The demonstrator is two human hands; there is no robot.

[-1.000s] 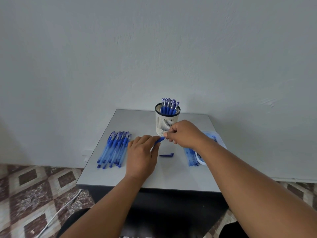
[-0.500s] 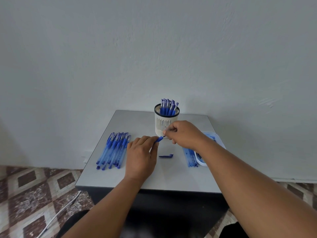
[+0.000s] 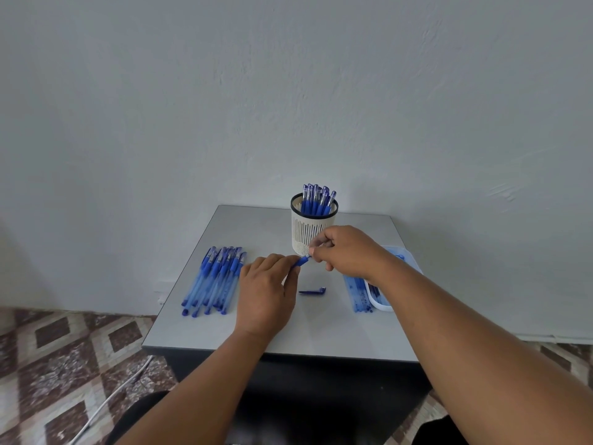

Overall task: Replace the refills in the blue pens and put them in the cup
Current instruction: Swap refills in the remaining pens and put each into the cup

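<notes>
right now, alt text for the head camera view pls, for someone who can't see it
Two bare hands work on one blue pen above a grey table: the left hand grips its barrel, the right hand pinches its tip end. A pen cup stands behind, loose pens lie left, a cap between.

We see blue pen [image 3: 300, 261] between both hands, tip end exposed. Loose cap [image 3: 313, 291] flat on worktop. Pen row [image 3: 213, 279] left. White slotted cup [image 3: 313, 229] upright, holding pens. Refills [image 3: 357, 292] right.
</notes>
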